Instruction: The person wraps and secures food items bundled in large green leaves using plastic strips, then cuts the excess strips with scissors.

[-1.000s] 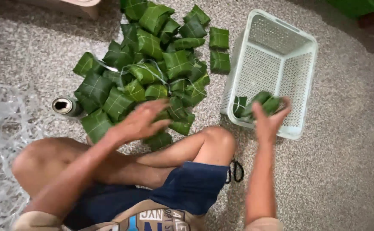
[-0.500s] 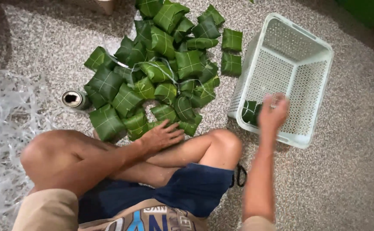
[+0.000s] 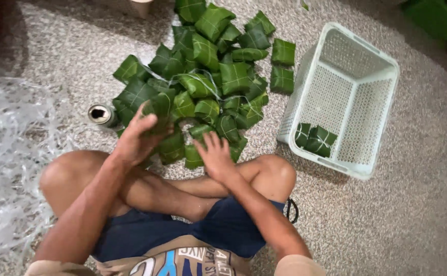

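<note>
While a person sits cross-legged on the speckled floor, the left hand is closed around one green leaf-wrapped parcel at the near left edge of the heap, its fingers curled over the wrapping. The right hand is spread flat, fingers apart, and rests on or just above the near edge of the pile of parcels; whether anything is actually gripped beneath it cannot be told. Only two or three parcels are seen in the near corner of the pale plastic basket, which stands to the right of the pile, so the work is judged to be at an early stage: a small share has been moved across, and dozens of parcels are left on the floor. A small open can stands just left of the heap, and a tangle of clear plastic strips is spread along the left edge.
</note>
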